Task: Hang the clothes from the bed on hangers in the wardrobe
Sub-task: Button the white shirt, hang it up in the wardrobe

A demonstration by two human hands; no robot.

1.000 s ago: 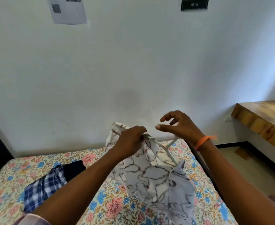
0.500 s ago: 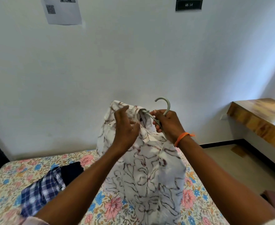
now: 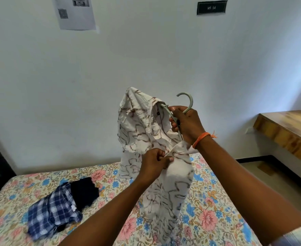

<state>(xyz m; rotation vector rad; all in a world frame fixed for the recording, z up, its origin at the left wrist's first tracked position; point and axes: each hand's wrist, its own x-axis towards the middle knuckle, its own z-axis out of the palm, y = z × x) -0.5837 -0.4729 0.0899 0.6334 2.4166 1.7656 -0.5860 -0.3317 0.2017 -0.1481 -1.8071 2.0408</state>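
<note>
Left hand (image 3: 153, 162) lowered, pinching shirt (image 3: 142, 128) front

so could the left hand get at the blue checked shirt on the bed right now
Probably not at once: the left hand is pinching the white patterned shirt that hangs from the hanger. The blue checked shirt lies uncovered on that side, so the path looks free once it lets go.

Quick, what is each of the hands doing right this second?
Left hand: closed, pinching the front edge of the white patterned shirt.
Right hand: closed, gripping the grey hanger at its neck.
</note>
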